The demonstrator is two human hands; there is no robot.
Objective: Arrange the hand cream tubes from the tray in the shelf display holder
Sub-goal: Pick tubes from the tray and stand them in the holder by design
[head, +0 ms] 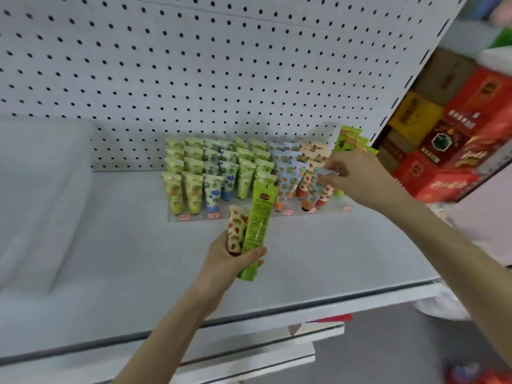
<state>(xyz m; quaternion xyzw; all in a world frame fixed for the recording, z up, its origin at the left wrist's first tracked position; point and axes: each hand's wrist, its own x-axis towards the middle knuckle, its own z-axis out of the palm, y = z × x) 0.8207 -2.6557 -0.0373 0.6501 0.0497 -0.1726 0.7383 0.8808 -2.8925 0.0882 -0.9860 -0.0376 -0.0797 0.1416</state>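
Your left hand (230, 261) grips a bright green plastic tube (257, 231) plus a cream strawberry-print tube (235, 228); your right hand (357, 176) pinches a pale blue printed tube (321, 180).

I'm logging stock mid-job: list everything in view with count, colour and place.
Pegboard: one, white, at back.
Shelf: one, white, below pegboard.
Holder: one, clear, on shelf.
Racked tubes: many, green, blue, peach prints, in holder.
Tall tubes: several, bright green, holder's right end.
Boxes: several, red and yellow, far right.
Left hand: one, holds green tube and cream tube before holder.
Right hand: one, pinches pale tube at holder's right.
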